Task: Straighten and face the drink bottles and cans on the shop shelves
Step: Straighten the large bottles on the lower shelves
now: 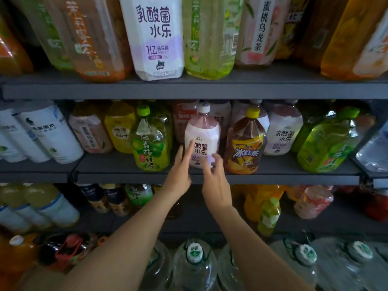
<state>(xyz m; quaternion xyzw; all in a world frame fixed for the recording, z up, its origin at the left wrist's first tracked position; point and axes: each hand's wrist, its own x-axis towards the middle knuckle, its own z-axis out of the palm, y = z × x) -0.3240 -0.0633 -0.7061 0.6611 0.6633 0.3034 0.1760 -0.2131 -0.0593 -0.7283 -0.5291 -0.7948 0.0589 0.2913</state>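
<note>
My left hand (178,175) and right hand (215,185), fingers spread, are touching the white 乳酸菌水乐 bottle (202,137); the 冰红茶 bottle (245,143) is standing at its 3 o'clock.

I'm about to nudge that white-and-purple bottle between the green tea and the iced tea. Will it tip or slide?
The white bottle looks full and broad-based, so it probably slides rather than tips. Its glossy wrap may be slippery under the left hand and right hand. It stands near the shelf edge, so push gently.
</note>
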